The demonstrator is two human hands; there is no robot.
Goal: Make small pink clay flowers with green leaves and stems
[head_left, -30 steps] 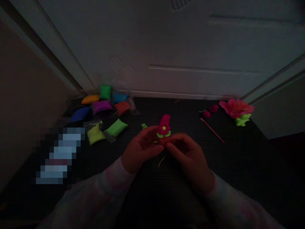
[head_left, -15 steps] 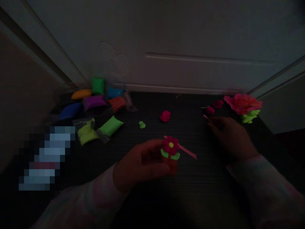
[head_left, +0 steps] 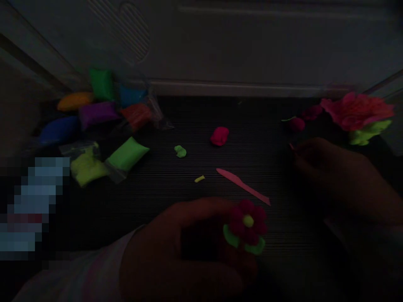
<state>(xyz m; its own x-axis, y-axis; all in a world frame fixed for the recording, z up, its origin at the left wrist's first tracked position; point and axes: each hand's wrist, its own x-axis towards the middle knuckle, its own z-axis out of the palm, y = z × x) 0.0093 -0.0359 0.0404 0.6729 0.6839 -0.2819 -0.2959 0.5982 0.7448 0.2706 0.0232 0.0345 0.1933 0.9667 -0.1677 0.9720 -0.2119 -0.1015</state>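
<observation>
In the dim head view, my left hand (head_left: 179,247) is closed around the reddish base of a small clay flower (head_left: 248,221). The flower stands upright, with dark pink petals, a yellow centre and two green leaves; fingers hide part of its base. On the right, my right hand (head_left: 333,172) pinches a thin pink tool (head_left: 292,147), of which only the tip shows. Between the hands lies a pink plastic knife (head_left: 244,186). Beyond it sit a dark pink clay lump (head_left: 219,136), a light green clay bit (head_left: 180,151) and a small yellow piece (head_left: 199,179).
Several coloured clay packets, among them a light green packet (head_left: 128,154) and a purple packet (head_left: 98,114), lie at the left. A blurred-out pale object (head_left: 37,197) is nearer me. A pink artificial flower (head_left: 359,110) and dark pink balls (head_left: 296,124) lie at the right, before a white panel (head_left: 252,54).
The view has tipped down and come closer. My left hand with the clay flower appears lower and larger, uncovering the yellow piece and the whole knife. My right hand keeps its pinch.
</observation>
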